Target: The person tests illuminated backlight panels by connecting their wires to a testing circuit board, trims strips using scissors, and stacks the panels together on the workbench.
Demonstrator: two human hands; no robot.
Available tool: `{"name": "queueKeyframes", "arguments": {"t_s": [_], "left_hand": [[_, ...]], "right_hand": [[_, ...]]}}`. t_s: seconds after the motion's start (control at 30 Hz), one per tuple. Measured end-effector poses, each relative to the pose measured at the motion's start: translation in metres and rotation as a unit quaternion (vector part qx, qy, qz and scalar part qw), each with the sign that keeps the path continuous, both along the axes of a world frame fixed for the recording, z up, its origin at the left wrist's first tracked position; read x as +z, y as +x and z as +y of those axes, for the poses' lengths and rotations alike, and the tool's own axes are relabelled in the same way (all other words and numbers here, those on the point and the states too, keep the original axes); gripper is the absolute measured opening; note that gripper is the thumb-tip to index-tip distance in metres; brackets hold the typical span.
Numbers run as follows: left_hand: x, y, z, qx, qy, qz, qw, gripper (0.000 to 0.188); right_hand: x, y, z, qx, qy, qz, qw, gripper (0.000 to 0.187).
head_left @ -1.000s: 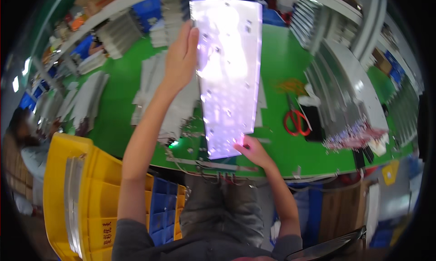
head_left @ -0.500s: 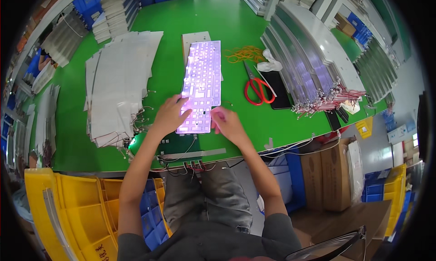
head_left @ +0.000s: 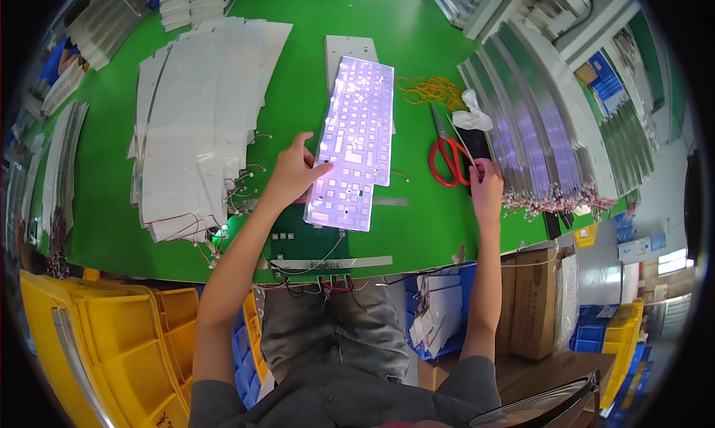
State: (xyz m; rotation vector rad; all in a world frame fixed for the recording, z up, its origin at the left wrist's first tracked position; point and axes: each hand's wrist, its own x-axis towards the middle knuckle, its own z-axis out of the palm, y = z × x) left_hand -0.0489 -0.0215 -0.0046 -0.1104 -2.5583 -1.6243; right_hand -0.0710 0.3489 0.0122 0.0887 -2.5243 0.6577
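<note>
A glowing pale-violet keyboard backlight panel (head_left: pixel 356 134), patterned with key-shaped squares, lies lengthwise at the middle of the bench. My left hand (head_left: pixel 294 173) is open at its left edge; the thumb rests on the panel and the index finger points away from it. My right hand (head_left: pixel 486 188) is off to the right, fingertips pinched at the lower end of a thin pale stick-like piece (head_left: pixel 463 142). That piece runs along a dark flat object (head_left: pixel 480 144). Just left of the right hand lie red-handled scissors (head_left: pixel 448 160). Under the panel's near end sits a green circuit board (head_left: pixel 298 238) with a cable.
A tall stack of white sheets (head_left: pixel 195 115) with wire ends stands left. Yellow rubber bands (head_left: pixel 428 91) and crumpled white tissue (head_left: pixel 471 115) lie beyond the scissors. Stacked wired strips (head_left: pixel 532 115) fill the right side. A white plate (head_left: pixel 350 45) lies behind the panel.
My right hand has left the panel's right edge and moved right to the thin piece beside the scissors. My left hand has drawn back to the panel's left edge. The view has shifted.
</note>
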Motion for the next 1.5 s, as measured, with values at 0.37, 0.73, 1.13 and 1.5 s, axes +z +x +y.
{"name": "queueKeyframes", "arguments": {"t_s": [0.37, 0.73, 1.13, 1.5], "left_hand": [[-0.015, -0.007, -0.005, -0.014, 0.209, -0.101, 0.973, 0.028], [0.010, 0.005, -0.009, -0.010, 0.109, -0.119, 0.987, 0.017], [0.052, 0.040, 0.028, -0.140, -0.033, 0.329, 0.933, 0.024], [0.043, 0.049, 0.031, -0.204, 0.173, 0.124, 0.956, 0.011]], "right_hand": [[-0.006, -0.013, 0.022, -0.002, 0.061, 0.049, 0.997, 0.014], [0.042, 0.009, -0.021, 0.032, -0.093, 0.034, 0.995, 0.012], [0.078, 0.056, -0.147, 0.359, -0.387, -0.354, 0.772, 0.021], [0.066, 0.045, -0.161, 0.380, -0.360, -0.294, 0.800, 0.010]]}}
